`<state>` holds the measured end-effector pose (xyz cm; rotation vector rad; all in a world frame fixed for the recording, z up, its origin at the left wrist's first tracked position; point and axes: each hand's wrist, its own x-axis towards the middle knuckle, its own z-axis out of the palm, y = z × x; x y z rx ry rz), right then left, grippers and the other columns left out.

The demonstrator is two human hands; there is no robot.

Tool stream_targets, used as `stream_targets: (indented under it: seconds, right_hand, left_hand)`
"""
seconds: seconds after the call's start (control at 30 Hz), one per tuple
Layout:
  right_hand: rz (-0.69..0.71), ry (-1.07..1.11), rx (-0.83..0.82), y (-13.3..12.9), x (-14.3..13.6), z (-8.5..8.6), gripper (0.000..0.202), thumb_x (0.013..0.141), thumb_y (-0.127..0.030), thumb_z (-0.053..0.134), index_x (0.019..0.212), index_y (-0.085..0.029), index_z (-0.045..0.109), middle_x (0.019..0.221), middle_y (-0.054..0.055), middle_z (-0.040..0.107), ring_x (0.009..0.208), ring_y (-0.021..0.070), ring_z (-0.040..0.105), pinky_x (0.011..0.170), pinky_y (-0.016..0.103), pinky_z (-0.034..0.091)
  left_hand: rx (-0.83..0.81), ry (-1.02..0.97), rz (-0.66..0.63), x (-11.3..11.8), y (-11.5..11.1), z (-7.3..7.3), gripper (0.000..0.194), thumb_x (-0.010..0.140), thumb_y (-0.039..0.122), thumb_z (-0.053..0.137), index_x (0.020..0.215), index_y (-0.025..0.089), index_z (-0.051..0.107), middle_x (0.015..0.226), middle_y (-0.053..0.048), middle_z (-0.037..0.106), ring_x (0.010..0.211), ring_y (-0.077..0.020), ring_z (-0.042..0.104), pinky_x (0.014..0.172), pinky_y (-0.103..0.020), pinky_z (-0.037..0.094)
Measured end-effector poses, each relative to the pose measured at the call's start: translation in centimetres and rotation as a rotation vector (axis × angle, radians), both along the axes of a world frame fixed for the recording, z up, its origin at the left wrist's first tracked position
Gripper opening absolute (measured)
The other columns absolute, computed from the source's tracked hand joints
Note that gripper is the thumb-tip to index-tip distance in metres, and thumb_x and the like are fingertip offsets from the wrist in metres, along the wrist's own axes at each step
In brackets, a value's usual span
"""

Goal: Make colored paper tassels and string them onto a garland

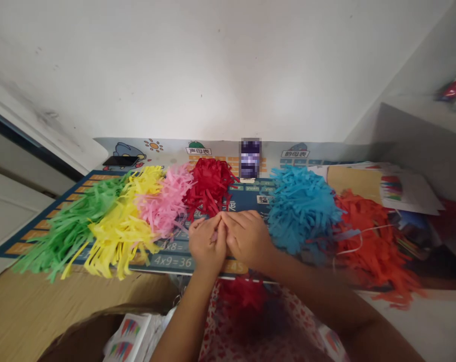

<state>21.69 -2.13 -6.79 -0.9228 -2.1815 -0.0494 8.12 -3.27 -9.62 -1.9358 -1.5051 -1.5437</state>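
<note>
My left hand point(208, 241) and my right hand point(248, 236) meet over the front middle of the table mat, fingers closed and fingertips pressed together. Whatever they pinch, if anything, is hidden or too small to name. Just beyond them lies a dark red bundle of fringed paper strips point(208, 183). Left of it are a pink fringed bundle point(167, 201), a yellow one point(122, 236) and a green one point(79, 216). To the right of my right hand sit a blue fringed bundle point(303, 206) and an orange-red one point(371, 241).
A printed mat point(173, 261) covers the table. A phone point(250, 158) stands upright at the wall, and a dark flat object point(120, 161) lies far left. Papers point(412, 188) pile up at right. Below the front edge are more red strips point(243, 296) and a box point(80, 334) holding printed packs.
</note>
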Motion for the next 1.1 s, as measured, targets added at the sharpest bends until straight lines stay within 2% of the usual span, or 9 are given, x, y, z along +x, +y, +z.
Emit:
stream_targets:
  seconds: [0.13, 0.23, 0.33, 0.53, 0.63, 0.77, 0.9, 0.97, 1.1]
  right_hand:
    - [0.045, 0.027, -0.129, -0.6, 0.5, 0.7, 0.044, 0.088, -0.015, 0.045, 0.129, -0.010, 0.061, 0.134, 0.013, 0.061, 0.114, 0.0258, 0.057, 0.095, 0.043, 0.046]
    - [0.074, 0.090, -0.084, -0.5, 0.7, 0.7, 0.036, 0.094, -0.017, 0.044, 0.122, -0.007, 0.065, 0.123, 0.015, 0.067, 0.109, 0.0237, 0.060, 0.096, 0.040, 0.050]
    - [0.036, 0.169, 0.022, -0.2, 0.9, 0.1, 0.028, 0.097, -0.017, 0.046, 0.110, -0.010, 0.069, 0.109, 0.014, 0.072, 0.102, 0.0203, 0.065, 0.094, 0.033, 0.054]
    - [0.041, 0.196, 0.015, 0.2, 1.3, -1.0, 0.027, 0.096, -0.016, 0.046, 0.111, -0.012, 0.068, 0.110, 0.014, 0.072, 0.103, 0.0200, 0.068, 0.092, 0.033, 0.058]
    - [0.056, 0.240, -0.062, 0.7, 1.7, -1.0, 0.020, 0.096, -0.018, 0.050, 0.102, -0.018, 0.070, 0.101, 0.009, 0.074, 0.097, 0.0175, 0.069, 0.088, 0.030, 0.058]
    - [0.113, 0.267, -0.188, 1.8, 2.8, -0.2, 0.015, 0.094, -0.022, 0.059, 0.101, -0.019, 0.071, 0.097, 0.007, 0.073, 0.091, 0.0163, 0.069, 0.082, 0.029, 0.058]
    - [0.239, 0.279, -0.171, 2.6, 3.8, 0.4, 0.013, 0.093, -0.024, 0.061, 0.088, -0.019, 0.072, 0.088, 0.006, 0.072, 0.086, 0.0154, 0.068, 0.081, 0.027, 0.055]
    - [0.212, 0.336, -0.226, 2.8, 3.9, 0.5, 0.013, 0.092, -0.023, 0.062, 0.085, -0.019, 0.072, 0.085, 0.005, 0.071, 0.083, 0.0150, 0.067, 0.078, 0.027, 0.054]
    - [0.124, 0.490, -0.492, 2.8, 3.8, 0.2, 0.013, 0.089, -0.025, 0.065, 0.079, -0.020, 0.071, 0.078, 0.002, 0.071, 0.071, 0.0130, 0.065, 0.066, 0.024, 0.052]
  left_hand:
    - [0.036, -0.018, -0.066, -0.1, -0.3, -0.3, 0.019, 0.091, 0.019, 0.061, 0.108, 0.018, 0.070, 0.092, -0.006, 0.079, 0.080, -0.0183, 0.074, 0.091, -0.037, 0.052]
    - [0.033, -0.066, -0.076, 0.3, -0.4, -0.4, 0.021, 0.089, 0.019, 0.061, 0.108, 0.020, 0.070, 0.090, -0.004, 0.079, 0.079, -0.0182, 0.074, 0.090, -0.037, 0.054]
    - [0.018, -0.091, -0.091, 0.9, -0.5, -0.5, 0.022, 0.088, 0.016, 0.060, 0.106, 0.019, 0.071, 0.087, -0.004, 0.078, 0.079, -0.0179, 0.073, 0.090, -0.037, 0.055]
    - [0.001, -0.112, -0.137, 1.5, -0.2, -1.3, 0.018, 0.087, 0.017, 0.060, 0.101, 0.021, 0.072, 0.086, -0.003, 0.078, 0.075, -0.0178, 0.074, 0.089, -0.040, 0.056]
    - [-0.033, -0.132, -0.160, 1.3, 0.0, -1.6, 0.015, 0.088, 0.017, 0.061, 0.096, 0.021, 0.073, 0.085, -0.002, 0.079, 0.075, -0.0171, 0.074, 0.091, -0.041, 0.055]
    - [-0.135, -0.160, -0.262, 0.9, 0.1, -1.1, 0.016, 0.090, 0.019, 0.061, 0.096, 0.023, 0.075, 0.086, -0.001, 0.079, 0.077, -0.0175, 0.075, 0.093, -0.041, 0.055]
    - [-0.261, -0.218, -0.393, 0.6, 0.1, -0.6, 0.015, 0.091, 0.023, 0.061, 0.094, 0.024, 0.076, 0.086, 0.001, 0.079, 0.079, -0.0171, 0.075, 0.091, -0.037, 0.058]
    - [-0.282, -0.270, -0.354, 0.7, 0.0, -0.8, 0.012, 0.089, 0.024, 0.064, 0.094, 0.024, 0.076, 0.086, 0.000, 0.079, 0.082, -0.0173, 0.074, 0.090, -0.035, 0.058]
    - [-0.284, -0.318, -0.243, 1.2, -0.1, -1.2, 0.008, 0.087, 0.027, 0.068, 0.091, 0.024, 0.074, 0.084, 0.000, 0.078, 0.087, -0.0177, 0.072, 0.090, -0.035, 0.056]
